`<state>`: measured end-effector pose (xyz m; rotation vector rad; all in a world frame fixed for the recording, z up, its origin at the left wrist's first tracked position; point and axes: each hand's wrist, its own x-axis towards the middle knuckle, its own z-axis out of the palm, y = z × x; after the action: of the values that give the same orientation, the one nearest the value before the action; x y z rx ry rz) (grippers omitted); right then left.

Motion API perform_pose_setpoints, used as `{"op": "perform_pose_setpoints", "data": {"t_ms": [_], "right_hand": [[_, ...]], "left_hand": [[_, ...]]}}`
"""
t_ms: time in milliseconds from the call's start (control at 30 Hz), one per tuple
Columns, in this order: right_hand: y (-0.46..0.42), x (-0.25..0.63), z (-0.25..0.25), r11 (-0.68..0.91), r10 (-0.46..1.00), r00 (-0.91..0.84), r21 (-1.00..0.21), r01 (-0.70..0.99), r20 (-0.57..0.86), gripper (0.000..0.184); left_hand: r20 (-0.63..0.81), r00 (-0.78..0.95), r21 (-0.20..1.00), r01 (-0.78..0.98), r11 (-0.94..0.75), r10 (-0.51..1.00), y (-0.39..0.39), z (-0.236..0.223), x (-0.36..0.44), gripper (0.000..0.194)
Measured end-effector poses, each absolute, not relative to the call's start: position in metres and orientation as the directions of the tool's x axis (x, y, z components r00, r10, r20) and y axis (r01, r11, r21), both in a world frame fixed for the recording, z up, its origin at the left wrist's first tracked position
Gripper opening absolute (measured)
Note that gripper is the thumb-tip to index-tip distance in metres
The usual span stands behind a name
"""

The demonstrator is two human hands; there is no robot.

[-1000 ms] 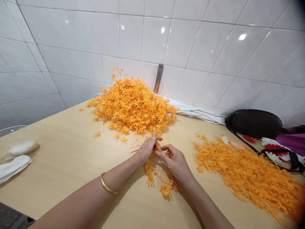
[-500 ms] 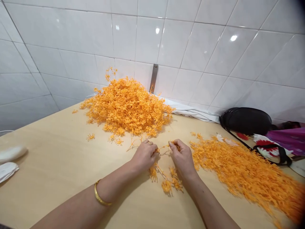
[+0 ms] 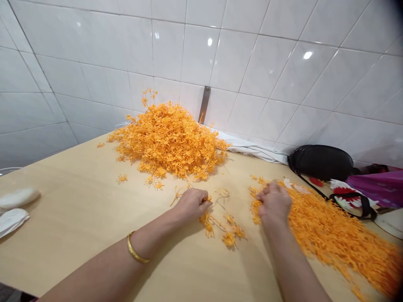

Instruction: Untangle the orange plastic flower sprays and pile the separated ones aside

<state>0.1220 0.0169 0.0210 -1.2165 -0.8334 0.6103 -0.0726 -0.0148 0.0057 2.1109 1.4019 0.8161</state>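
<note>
The tiled wall (image 3: 110, 37) stands behind the counter (image 3: 94, 201), which carries the orange material in separate groups. The pile (image 3: 333, 228) of short orange pieces extends along the right side. The heap (image 3: 173, 140) of orange stems and florets sits at the rear, left of the pile and apart from it.

The black bag (image 3: 325, 162) lies behind the pile, near the wall; the purple cloth (image 3: 376, 188) is to its right. The white cloth (image 3: 258, 151) runs along the wall base between heap and bag.

The left hand (image 3: 191, 204) is in front of the heap. Its fingers are closed on the sprig (image 3: 228, 239), whose orange florets spread over the counter to the right of the hand. The right hand (image 3: 275, 203) is at the left end of the pile, apart from the sprig. Its fingers are bent; the degree of opening, and any piece held, cannot be determined.

The metal strip (image 3: 204, 105) is upright against the wall, behind the heap. The gold bangle (image 3: 135, 249) encircles the left forearm. A loose floret (image 3: 121, 179) lies at the front left of the heap.
</note>
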Motion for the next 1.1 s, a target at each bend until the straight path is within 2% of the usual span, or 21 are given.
{"op": "perform_pose_setpoints", "data": {"t_ms": [67, 133, 267, 367, 500, 600, 733, 867, 1000, 1100], "right_hand": [[0.018, 0.134, 0.028, 0.251, 0.751, 0.646, -0.964, -0.090, 0.135, 0.024], [0.014, 0.134, 0.032, 0.234, 0.809, 0.574, -0.965, -0.117, 0.127, 0.025], [0.000, 0.112, 0.031, 0.140, 0.980, 0.155, -0.987, -0.084, 0.126, 0.027], [-0.010, 0.094, 0.028, 0.045, 0.987, -0.155, -0.998, 0.044, 0.038, 0.023], [-0.018, 0.078, 0.021, 0.031, 0.951, -0.308, -0.992, 0.126, -0.009, 0.017], [-0.017, 0.069, 0.013, 0.122, 0.940, -0.334, -0.983, 0.138, 0.070, 0.019], [-0.013, 0.067, 0.007, 0.241, 0.945, -0.274, -0.949, 0.204, 0.181, 0.017], [-0.007, 0.082, 0.012, 0.220, 0.951, -0.271, -0.941, 0.256, 0.148, 0.021], [0.000, 0.106, 0.019, 0.183, 0.965, -0.241, -0.925, 0.332, 0.104, 0.019], [0.002, 0.115, 0.024, 0.269, 0.959, -0.208, -0.850, 0.454, 0.193, 0.016]], "left_hand": [[0.183, 0.276, 0.749, 0.582, -0.316, 0.943, -0.015, 0.006, -0.076, 0.028], [0.160, 0.263, 0.818, 0.504, -0.277, 0.952, -0.015, 0.006, -0.077, 0.024], [0.128, 0.226, 0.914, 0.351, -0.203, 0.966, -0.015, 0.003, -0.076, 0.019], [0.126, 0.216, 0.945, 0.269, -0.183, 0.968, -0.013, 0.000, -0.075, 0.018], [0.173, 0.239, 0.948, 0.223, -0.228, 0.955, -0.013, -0.003, -0.072, 0.012], [0.191, 0.273, 0.941, 0.223, -0.256, 0.943, -0.014, -0.005, -0.070, 0.008], [0.176, 0.287, 0.935, 0.250, -0.251, 0.942, -0.014, -0.006, -0.069, 0.012], [0.164, 0.235, 0.936, 0.271, -0.226, 0.958, -0.013, -0.003, -0.072, 0.017], [0.134, 0.276, 0.939, 0.273, -0.211, 0.952, -0.013, 0.001, -0.076, 0.007], [0.123, 0.345, 0.936, 0.272, -0.224, 0.931, -0.015, 0.004, -0.075, 0.012]]}}
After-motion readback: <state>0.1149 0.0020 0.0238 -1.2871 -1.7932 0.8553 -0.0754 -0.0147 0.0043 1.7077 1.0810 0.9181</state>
